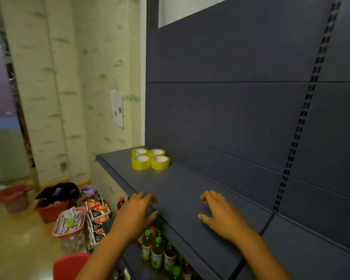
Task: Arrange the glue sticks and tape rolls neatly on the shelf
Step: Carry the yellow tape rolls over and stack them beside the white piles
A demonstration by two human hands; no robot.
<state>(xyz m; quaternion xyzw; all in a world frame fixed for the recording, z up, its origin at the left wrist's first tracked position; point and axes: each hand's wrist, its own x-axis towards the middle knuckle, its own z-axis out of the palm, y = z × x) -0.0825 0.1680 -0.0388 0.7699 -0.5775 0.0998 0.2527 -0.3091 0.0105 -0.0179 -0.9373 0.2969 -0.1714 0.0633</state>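
Green-capped drink bottles [157,251] on a lower shelf, red basket [52,210] on the floor, pink bucket [15,199], paper notice [117,108] on the wall

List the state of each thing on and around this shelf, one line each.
Tape rolls: four, lying flat, touching in a square block.
Shelf: bare apart from the tape.
Left hand: empty, at the shelf's front edge.
Right hand: empty, palm down over the shelf.
Bottles: upright, capped, one shelf lower.
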